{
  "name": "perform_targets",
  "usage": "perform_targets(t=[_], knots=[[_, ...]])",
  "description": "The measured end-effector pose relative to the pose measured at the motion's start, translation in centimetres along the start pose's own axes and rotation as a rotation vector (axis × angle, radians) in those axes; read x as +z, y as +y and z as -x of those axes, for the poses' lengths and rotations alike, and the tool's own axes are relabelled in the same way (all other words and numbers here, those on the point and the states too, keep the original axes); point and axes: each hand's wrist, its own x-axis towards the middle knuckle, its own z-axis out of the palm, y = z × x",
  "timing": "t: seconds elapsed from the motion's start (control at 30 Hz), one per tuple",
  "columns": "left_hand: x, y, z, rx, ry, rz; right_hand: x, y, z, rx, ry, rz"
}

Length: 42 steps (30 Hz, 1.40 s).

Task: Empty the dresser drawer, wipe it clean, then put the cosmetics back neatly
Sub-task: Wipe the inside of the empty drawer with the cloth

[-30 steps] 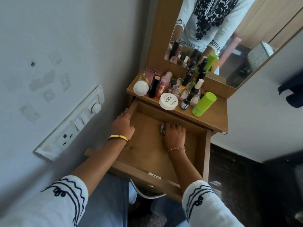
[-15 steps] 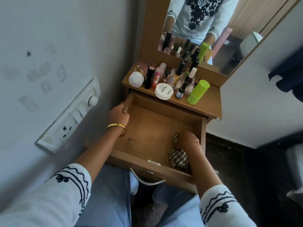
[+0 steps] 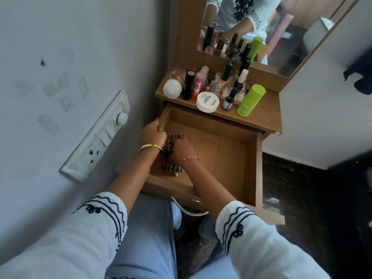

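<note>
Two hands at work inside the pulled-out brown wooden drawer: left hand curled over its left wall, bracing; right hand closed on the striped dark-and-cream cloth, pressing it into the near-left corner. Crowded along the wooden bench top just above: round white jar, lime-green tube, upright nail-polish bottles. Risks, as judgement: hard scrubbing jolting the dresser and toppling bottles into the drawer; far corners left unwiped.

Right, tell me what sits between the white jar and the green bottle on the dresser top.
In the head view, a small dark-capped dropper bottle stands between the white jar and the green bottle.
</note>
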Motion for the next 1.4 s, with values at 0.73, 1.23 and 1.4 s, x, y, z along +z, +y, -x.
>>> perform_targets(t=[0.73,1.23,1.4], knots=[[0.2,-0.3,0.3,-0.009,0.039,-0.012,-3.3,10.2,6.5,0.402,-0.177,0.367],[-0.4,-0.7,-0.8,-0.039,-0.015,0.153,-0.3,-2.9,2.4,-0.113,-0.173,0.038],[0.0,-0.8,-0.9,-0.033,-0.016,0.136,-0.6,-1.3,2.0,-0.164,-0.409,0.087]])
